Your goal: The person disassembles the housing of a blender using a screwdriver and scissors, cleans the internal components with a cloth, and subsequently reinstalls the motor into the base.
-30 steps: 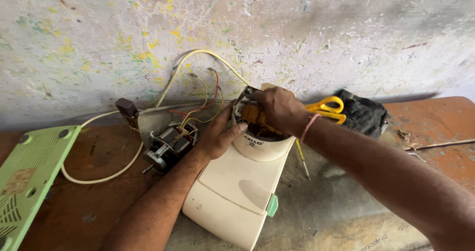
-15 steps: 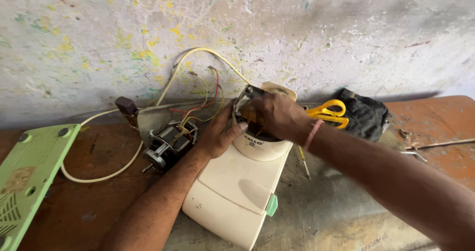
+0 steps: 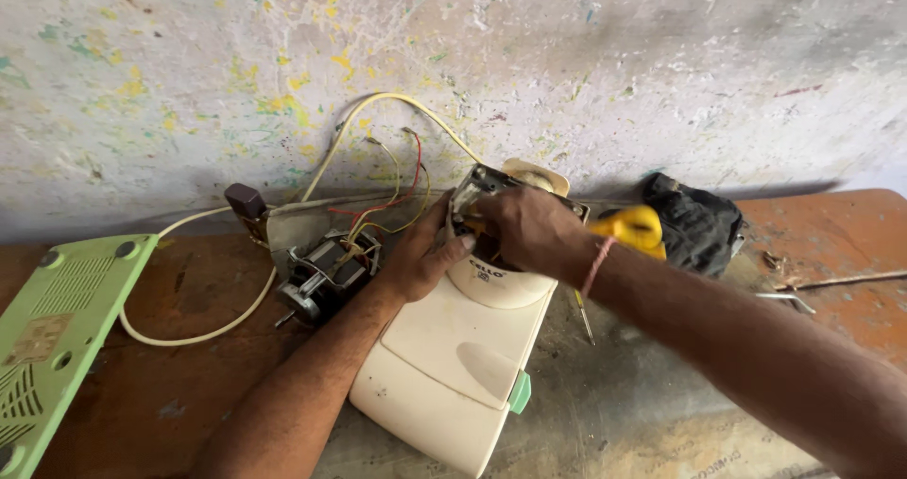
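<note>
Cream housing [image 3: 453, 356] is lying on the surface [image 3: 170, 403], its top end hidden under both hands. Right hand [image 3: 529, 229] is closing its grip over the opening; the item inside cannot be identified. Left hand [image 3: 425, 252] is bracing the housing beside the motor [image 3: 326, 276].

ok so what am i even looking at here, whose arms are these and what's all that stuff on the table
The picture comes from a camera worn on a person's head, looking down at their own two bare arms. The left hand steadies a cream plastic appliance housing lying on a worn reddish-brown table. The right hand reaches into the housing's open top end; what it grips is hidden. Beside them lie a small bare electric motor with coloured wires, a cream power cord, a pale green vented plastic base plate, yellow-handled scissors and a black cloth bundle.
</note>
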